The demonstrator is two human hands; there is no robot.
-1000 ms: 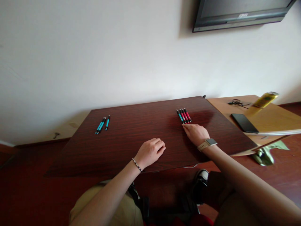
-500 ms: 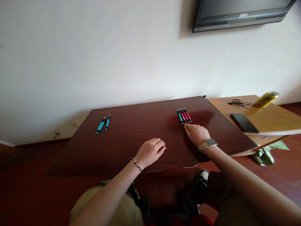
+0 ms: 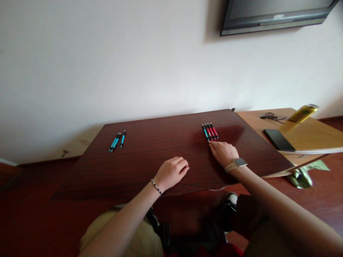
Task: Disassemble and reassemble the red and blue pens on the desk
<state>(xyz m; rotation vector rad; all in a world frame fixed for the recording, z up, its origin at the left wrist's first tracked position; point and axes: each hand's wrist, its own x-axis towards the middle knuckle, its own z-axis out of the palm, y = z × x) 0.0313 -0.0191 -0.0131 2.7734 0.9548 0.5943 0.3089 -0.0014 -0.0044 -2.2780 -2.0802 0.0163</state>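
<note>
My right hand (image 3: 223, 152), with a pale watch on its wrist, is at the near end of a blue pen (image 3: 205, 132). Its fingers are drawn together on that end. Several red pens (image 3: 211, 131) lie side by side just right of the blue one. On the dark wooden table (image 3: 150, 142), near its front edge, rests my left hand (image 3: 173, 173). Its fingers are curled in, and nothing shows in them. Two blue pens (image 3: 115, 142) lie close together at the table's left, with another blue pen (image 3: 123, 139) slightly apart.
A lighter wooden table (image 3: 316, 139) adjoins on the right, bearing a black phone (image 3: 279, 140), a dark cable (image 3: 272, 117) and a yellow can (image 3: 302, 113). The white wall (image 3: 150, 64) stands behind, with a television (image 3: 276, 18) mounted at upper right.
</note>
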